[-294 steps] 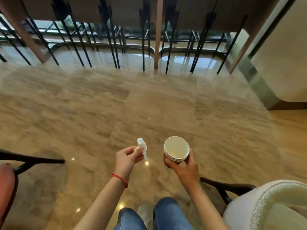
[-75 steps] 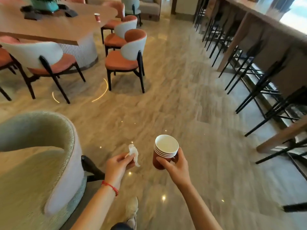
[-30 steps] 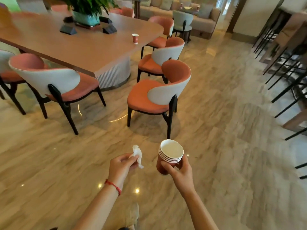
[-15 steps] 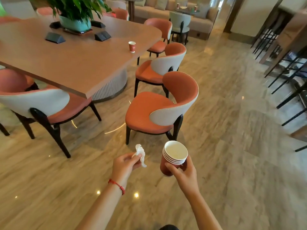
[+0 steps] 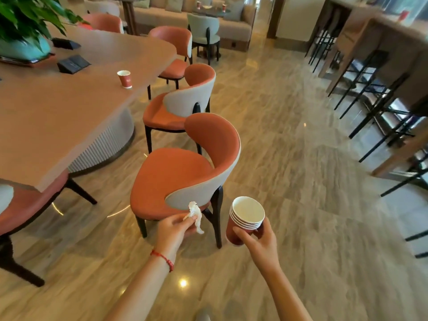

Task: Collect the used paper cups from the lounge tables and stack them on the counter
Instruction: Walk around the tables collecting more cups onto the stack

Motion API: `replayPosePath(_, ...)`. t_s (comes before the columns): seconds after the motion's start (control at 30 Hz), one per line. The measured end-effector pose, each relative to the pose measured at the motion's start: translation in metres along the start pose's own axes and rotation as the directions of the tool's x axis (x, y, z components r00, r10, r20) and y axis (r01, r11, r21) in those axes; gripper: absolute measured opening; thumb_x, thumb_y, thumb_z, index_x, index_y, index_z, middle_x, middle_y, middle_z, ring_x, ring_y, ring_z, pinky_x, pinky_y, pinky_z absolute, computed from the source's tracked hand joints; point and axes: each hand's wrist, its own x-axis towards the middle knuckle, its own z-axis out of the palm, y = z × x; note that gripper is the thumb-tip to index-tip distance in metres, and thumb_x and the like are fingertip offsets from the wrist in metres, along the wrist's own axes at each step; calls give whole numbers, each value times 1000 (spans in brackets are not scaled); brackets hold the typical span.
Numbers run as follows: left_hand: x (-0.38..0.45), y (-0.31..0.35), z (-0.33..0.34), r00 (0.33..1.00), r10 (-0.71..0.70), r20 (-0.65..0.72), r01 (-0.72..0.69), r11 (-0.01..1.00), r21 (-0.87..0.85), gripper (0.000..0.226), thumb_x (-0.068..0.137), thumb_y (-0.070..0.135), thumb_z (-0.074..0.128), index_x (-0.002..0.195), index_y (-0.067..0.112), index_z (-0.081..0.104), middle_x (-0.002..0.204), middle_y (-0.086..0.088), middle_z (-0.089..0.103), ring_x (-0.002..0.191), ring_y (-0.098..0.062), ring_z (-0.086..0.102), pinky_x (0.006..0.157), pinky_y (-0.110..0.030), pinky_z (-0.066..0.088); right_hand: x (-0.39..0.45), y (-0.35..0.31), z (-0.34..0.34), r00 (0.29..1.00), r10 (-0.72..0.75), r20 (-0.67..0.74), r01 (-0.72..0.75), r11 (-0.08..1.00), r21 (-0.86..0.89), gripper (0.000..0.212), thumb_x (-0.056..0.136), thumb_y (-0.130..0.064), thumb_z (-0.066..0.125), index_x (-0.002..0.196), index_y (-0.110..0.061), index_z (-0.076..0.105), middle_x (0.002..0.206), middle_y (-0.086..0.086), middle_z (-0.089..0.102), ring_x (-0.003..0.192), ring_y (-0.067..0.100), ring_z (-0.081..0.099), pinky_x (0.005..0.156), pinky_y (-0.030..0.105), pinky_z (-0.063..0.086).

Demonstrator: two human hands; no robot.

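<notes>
Lone paper cup (image 5: 125,79) stands upright on long table (image 5: 69,117), near its right edge — likely next pickup. Potted plant (image 5: 20,31) well behind it. Two orange chairs (image 5: 185,167) line table side, between person and cup. Left hand (image 5: 174,230) pinches crumpled tissue (image 5: 195,216), so not free. Right hand (image 5: 259,242) grips nested cup stack (image 5: 245,218) by lowest cup, rims up — ready for another. Bar stools (image 5: 370,89) far right.

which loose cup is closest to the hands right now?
The single red cup on the long wooden table. The other cups sit far back on the low sofa table.
</notes>
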Motion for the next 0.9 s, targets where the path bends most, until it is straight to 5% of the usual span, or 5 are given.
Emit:
replayPosePath(0.17,52,19,54,995,-25,93,23,999,22,15,80,3,66,70,14,69,62,4,72,61,-9,69,64,-24,58,54,1,-25,996,33,-77,-34,999,-6,66,68,-19,83,125,-26,52,112,-13,66,102,0,61,81,12,49)
replayPosePath(0.67,226,70,240,945,-63,321,44,997,66,4,79,-1,66,77,-2,69,68,-12,70,58,-14,67,57,-18,55,250,2,-96,943,65,-327,-77,997,-24,53,67,-14,83,107,-38,56,102,-20,67,97,0,62,77,13,49)
replayPosePath(0.9,293,83,315,946,-120,302,99,992,84,4,79,0,66,81,-1,69,72,-13,70,57,-15,68,53,-16,53,337,1,-133,942,67,-329,-80,996,-26,56,67,-18,82,109,-42,55,107,-20,66,102,0,61,79,13,49)
